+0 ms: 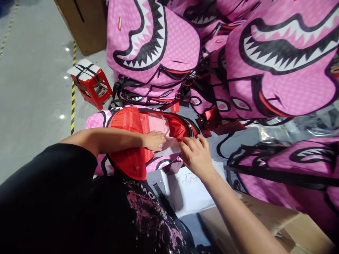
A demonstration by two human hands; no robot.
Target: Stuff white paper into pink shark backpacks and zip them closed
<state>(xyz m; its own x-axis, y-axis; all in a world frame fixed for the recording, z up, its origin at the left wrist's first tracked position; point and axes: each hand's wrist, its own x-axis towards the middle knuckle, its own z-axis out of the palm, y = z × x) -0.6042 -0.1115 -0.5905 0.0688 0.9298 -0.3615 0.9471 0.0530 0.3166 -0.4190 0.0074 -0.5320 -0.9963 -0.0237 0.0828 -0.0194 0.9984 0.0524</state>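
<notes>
A pink backpack [98, 120] with shark-mouth patches lies on its back, unzipped, its red lining [178, 126] showing. Its red inner flap [129, 155] is folded out toward my body. My left hand [155, 140] reaches into the opening, its fingers lying on thin white sheet material [171, 145]. At the opening's right end, my right hand [194, 151] has its fingers curled at the edge of the white sheet, close to the zipped rim. The fingertips of my right hand are partly hidden. Under my right wrist lies a flat white packet [193, 190].
Several pink shark-mouth backpacks [182, 42] are stacked behind, with more [286, 190] at the right. A cardboard box [293, 218] is at lower right, another box [84, 26] at the back left. A red stool [91, 83] stands by yellow-black floor tape [73, 102].
</notes>
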